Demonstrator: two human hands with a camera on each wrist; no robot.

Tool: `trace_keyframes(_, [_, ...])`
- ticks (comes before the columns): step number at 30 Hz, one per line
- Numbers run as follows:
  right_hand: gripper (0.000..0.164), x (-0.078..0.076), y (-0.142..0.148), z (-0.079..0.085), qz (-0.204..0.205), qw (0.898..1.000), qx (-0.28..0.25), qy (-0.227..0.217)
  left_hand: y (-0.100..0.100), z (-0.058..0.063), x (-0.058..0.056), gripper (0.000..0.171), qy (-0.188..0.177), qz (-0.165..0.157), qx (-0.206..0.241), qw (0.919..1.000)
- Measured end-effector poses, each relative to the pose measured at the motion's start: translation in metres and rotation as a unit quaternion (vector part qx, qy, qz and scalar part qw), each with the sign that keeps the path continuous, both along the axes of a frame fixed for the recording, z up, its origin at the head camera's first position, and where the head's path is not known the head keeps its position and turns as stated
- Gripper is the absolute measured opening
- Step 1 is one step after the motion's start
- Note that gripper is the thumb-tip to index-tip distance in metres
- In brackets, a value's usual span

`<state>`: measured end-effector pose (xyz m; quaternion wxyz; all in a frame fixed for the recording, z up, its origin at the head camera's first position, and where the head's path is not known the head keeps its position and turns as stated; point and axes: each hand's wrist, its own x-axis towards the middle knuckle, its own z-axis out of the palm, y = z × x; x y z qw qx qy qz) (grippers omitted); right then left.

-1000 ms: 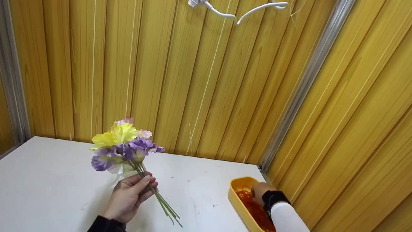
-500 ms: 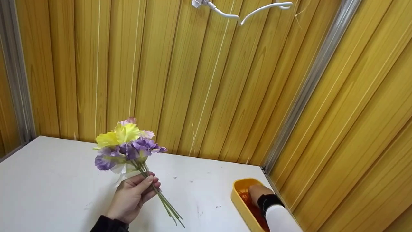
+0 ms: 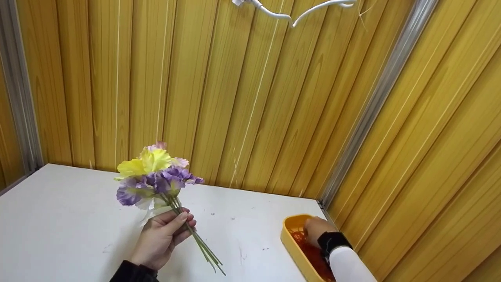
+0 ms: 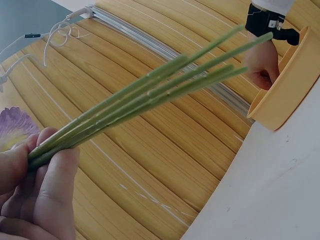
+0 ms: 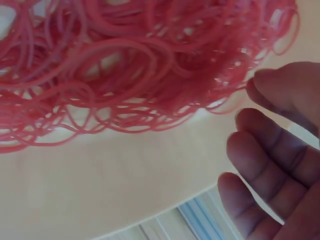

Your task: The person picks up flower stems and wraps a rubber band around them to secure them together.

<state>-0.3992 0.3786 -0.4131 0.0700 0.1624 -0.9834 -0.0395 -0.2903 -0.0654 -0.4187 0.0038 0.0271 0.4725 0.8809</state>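
My left hand [image 3: 162, 235] grips a bunch of artificial flowers [image 3: 154, 172] by the stems, the yellow, purple and pink blooms tilted up to the left. In the left wrist view, the green stems [image 4: 135, 105] run out between thumb and fingers, their cut ends apart. My right hand [image 3: 316, 231] reaches into a long yellow tray [image 3: 291, 244] of red rubber bands [image 5: 125, 65]. In the right wrist view, its thumb and forefinger meet at the edge of the tangle, where a thin rubber band runs to their tips. The other fingers are bent loosely.
The white table [image 3: 70, 219] carries the tray at its right side, close to the wood-patterned side wall [image 3: 422, 164]. A white cable [image 3: 274, 15] hangs on the back wall, high above the table.
My right hand has shifted slightly inside the tray and lifted a little over the last half second. The left hand keeps its grip on the flowers, nearly still. The head view has shifted slightly.
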Motion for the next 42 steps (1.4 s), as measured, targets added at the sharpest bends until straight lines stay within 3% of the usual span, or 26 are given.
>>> trace_keyframes(9, [0.016, 0.000, 0.002, 0.009, 0.024, 0.996, -0.035, 0.081, 0.002, 0.003, 0.003, 0.012, -0.004, 0.011, -0.005, 0.9999])
trace_keyframes(14, [0.020, 0.016, -0.009, 0.029, 0.065, 0.992, -0.044, 0.099, 0.004, 0.002, 0.005, 0.013, 0.000, 0.007, -0.010, 0.9999])
trace_keyframes(19, [0.020, 0.037, -0.044, 0.054, 0.129, 0.983, -0.079, 0.103, 0.005, 0.002, 0.005, 0.012, -0.006, 0.007, -0.003, 0.9999])
trace_keyframes(23, [0.016, 0.056, -0.078, 0.063, 0.219, 0.964, -0.117, 0.091, 0.004, 0.004, 0.005, 0.011, -0.008, 0.004, 0.005, 0.9999])
trace_keyframes(30, [0.011, 0.088, -0.126, 0.056, 0.374, 0.908, -0.171, 0.078, 0.004, 0.008, 0.007, 0.011, 0.000, -0.013, 0.015, 0.9998])
trace_keyframes(35, [0.010, 0.103, -0.143, 0.050, 0.433, 0.882, -0.171, 0.068, 0.005, 0.008, 0.008, 0.011, 0.021, -0.030, 0.017, 0.9992])
trace_keyframes(42, [0.010, 0.113, -0.151, 0.050, 0.458, 0.866, -0.193, 0.049, 0.003, 0.009, 0.009, 0.010, 0.034, -0.039, 0.011, 0.9986])
